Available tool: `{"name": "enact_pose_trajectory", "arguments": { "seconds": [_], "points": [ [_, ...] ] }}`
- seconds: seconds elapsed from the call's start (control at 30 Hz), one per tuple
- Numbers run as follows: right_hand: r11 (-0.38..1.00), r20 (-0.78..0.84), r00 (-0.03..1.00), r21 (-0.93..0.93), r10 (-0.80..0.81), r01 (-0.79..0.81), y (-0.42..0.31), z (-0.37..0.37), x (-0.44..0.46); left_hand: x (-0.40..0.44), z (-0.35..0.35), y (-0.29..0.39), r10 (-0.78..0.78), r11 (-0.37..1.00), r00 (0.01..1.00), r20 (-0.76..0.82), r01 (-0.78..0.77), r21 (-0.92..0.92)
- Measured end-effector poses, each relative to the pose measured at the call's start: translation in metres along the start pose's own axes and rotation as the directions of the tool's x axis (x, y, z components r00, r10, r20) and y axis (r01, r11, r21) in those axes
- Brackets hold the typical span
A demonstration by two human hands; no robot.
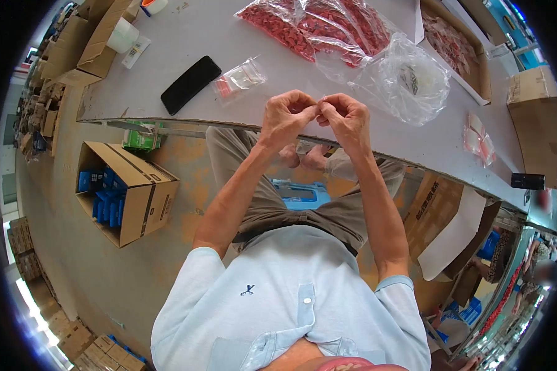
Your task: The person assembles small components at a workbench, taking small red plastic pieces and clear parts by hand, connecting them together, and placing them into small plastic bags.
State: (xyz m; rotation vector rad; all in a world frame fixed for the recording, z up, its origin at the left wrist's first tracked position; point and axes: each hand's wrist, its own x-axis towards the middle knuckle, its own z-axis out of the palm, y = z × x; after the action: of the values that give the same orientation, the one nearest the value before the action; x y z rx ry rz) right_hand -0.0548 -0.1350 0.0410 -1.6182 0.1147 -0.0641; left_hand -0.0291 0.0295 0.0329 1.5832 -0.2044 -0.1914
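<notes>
My left hand (286, 117) and my right hand (346, 122) meet above the table's front edge, fingertips pinched together. Whatever lies between the fingertips is too small to make out. Just left of my left hand, a small clear packet (240, 78) with red and white contents rests on the table (167, 37), beside a black phone (190, 85). Beyond my hands is a large clear bag of small red pieces (309, 31). Crumpled clear plastic (408, 80) lies to the right of that bag.
At the back right stands an open box (455, 46) of red packets. More small packets (478, 141) lie at the right. A carton (127, 191) with blue boxes is on the floor at left. An open carton (93, 46) stands at the table's left end.
</notes>
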Motion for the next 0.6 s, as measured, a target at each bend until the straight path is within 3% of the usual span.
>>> {"name": "enact_pose_trajectory", "arguments": {
  "seconds": [0.13,0.2,0.33,0.5,0.6],
  "points": [
    [0.996,-0.037,0.997,-0.067,-0.062,0.059,0.004,0.002,-0.002,-0.002,0.003,-0.003,0.018,0.993,1.0,-0.022,-0.016,0.113],
    [0.992,-0.043,0.996,-0.107,-0.073,0.068,0.008,0.0,0.001,-0.004,0.009,-0.004,0.226,0.935,0.973,-0.047,-0.203,0.291],
    [0.985,-0.087,0.992,-0.156,-0.093,0.079,0.013,0.0,0.003,-0.007,0.017,-0.009,0.29,0.932,0.953,-0.09,-0.259,0.254],
    [0.97,-0.116,0.987,-0.226,-0.114,0.085,0.019,-0.001,0.006,-0.007,0.026,-0.017,0.493,0.828,0.859,-0.138,-0.414,0.379],
    [0.95,-0.163,0.977,-0.3,-0.139,0.085,0.016,-0.004,0.006,-0.006,0.028,-0.013,0.477,0.866,0.848,-0.232,-0.408,0.288]
  ]
}}
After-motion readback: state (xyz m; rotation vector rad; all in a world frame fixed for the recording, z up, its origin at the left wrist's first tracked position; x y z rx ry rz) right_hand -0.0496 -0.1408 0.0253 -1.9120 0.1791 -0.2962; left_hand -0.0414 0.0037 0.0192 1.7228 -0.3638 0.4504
